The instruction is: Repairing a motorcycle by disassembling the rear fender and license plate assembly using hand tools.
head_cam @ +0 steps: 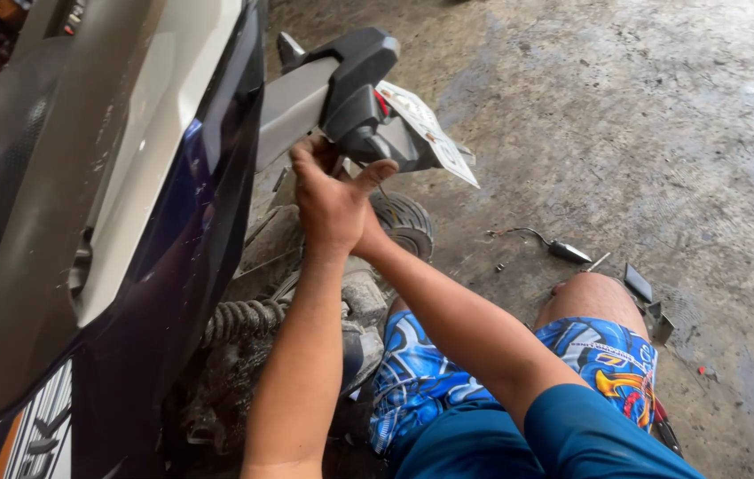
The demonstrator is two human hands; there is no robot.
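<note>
Concrete floor [625, 115], grey and stained dark in patches, fills the ground beyond the scooter [129, 222], whose navy and white side panel rises along the near side of the view. At the scooter's rear end sits the black plastic tail unit [359, 98], with a white plate [430, 133] slanting down from it and a grey grab rail [293, 111] running into it from the scooter body. Below the tail unit the rear tyre [408, 222] shows, and lower, closer to the scooter's middle, a dusty coiled shock spring [239, 318]. Both hands meet just under the tail unit: the left hand [328, 208] is raised with its back to the camera, fingers reaching up behind the grey rail, while the right hand [375, 177] lies close behind it, thumb pressed up against the black plastic. How far the fingers of either hand curl round anything I cannot tell, since they are hidden behind the part. The tail unit looks like light, stiff moulded plastic, likely to crack if twisted, so it seems best supported from beneath near its thick root and not by the thin plate. Past the tyre, away from the scooter, a small black indicator lamp with a wire [563, 250] lies on the floor near the person's bare knee [594, 297].
</note>
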